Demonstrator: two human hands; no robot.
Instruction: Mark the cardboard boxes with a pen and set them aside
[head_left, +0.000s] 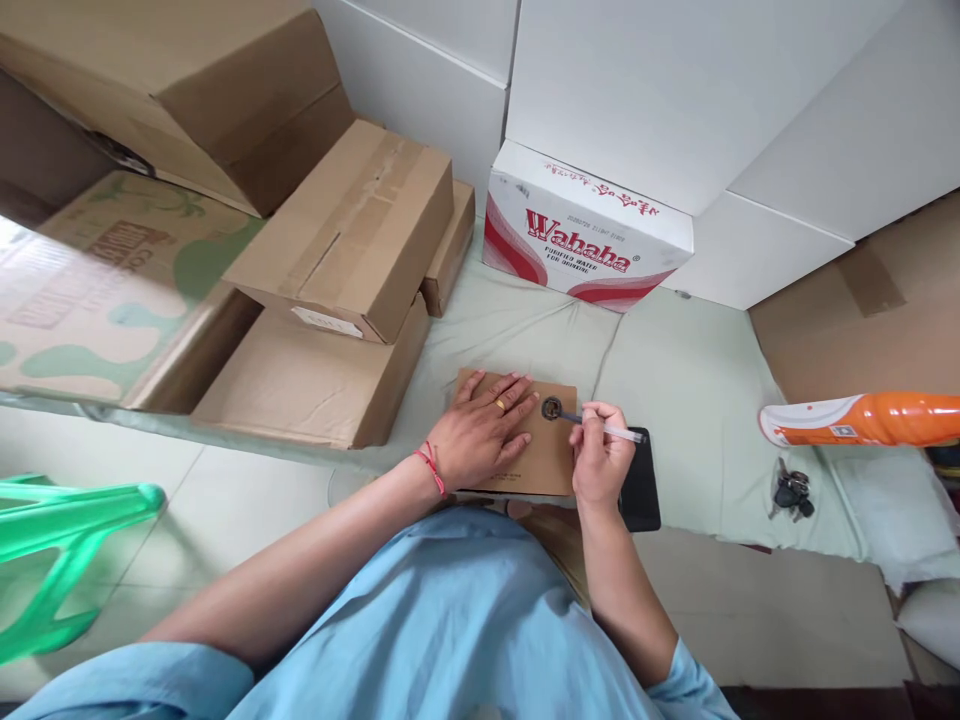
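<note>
A brown notebook or card [551, 455] lies on the pale green cloth near the table's front edge. My left hand [486, 430] rests flat on its left part, fingers spread, with a ring and a red string at the wrist. On the right, my right hand [602, 455] grips a slim pen [624, 433] with a clear barrel. The pen's dark tip end points left, at a round dark mark [551, 408] near the top right of the brown cover. Whether the tip touches it cannot be made out. A black flat object [641, 490] lies partly behind my right hand.
Stacked cardboard boxes [352, 220] stand at the left. At the back is a white and red Wahaha box [585, 240]. An orange bottle-shaped item [870, 418] and keys [792, 492] lie at the right. A green plastic stool [67, 520] stands on the floor, lower left.
</note>
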